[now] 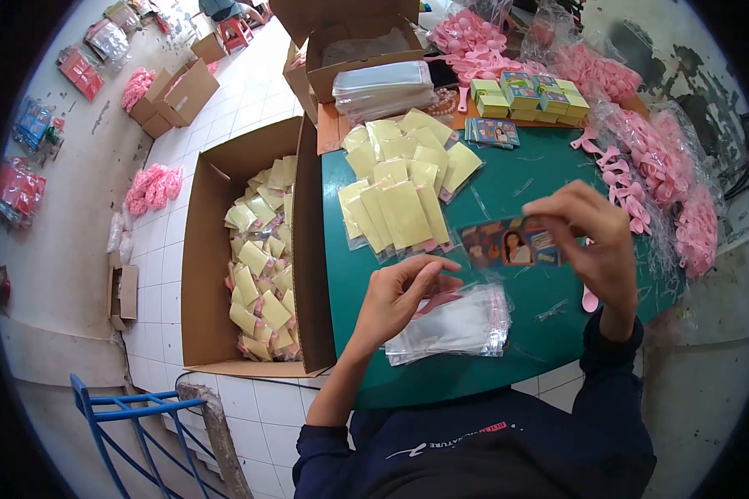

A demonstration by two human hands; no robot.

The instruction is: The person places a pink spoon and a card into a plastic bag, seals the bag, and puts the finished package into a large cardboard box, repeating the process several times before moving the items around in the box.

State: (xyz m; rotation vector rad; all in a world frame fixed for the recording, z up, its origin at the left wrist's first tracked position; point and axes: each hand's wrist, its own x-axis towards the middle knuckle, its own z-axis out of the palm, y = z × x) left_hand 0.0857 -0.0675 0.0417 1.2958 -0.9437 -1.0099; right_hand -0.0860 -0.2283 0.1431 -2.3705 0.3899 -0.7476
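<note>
My right hand (pixel 589 241) pinches a printed card (pixel 518 247) by its right end, holding it above the green table. The card is dark and colourful, with a portrait in the middle. Just left of it is my left hand (pixel 409 293), fingers curled in, over a pile of clear plastic bags (pixel 453 327). Something pinkish shows beneath those fingers; I cannot make out what it is. Beyond my left hand lie many bagged pale-yellow cards (pixel 404 212) in overlapping rows. A pink spoon (pixel 590 298) rests below my right hand.
A large cardboard box (pixel 320 249) on the left holds many filled packets. Stacks of small cards (pixel 520 96) and a bundle of clear bags (pixel 383 87) sit at the back. Bagged pink spoons (pixel 666 150) line the right edge. A blue metal frame (pixel 141 407) stands lower left.
</note>
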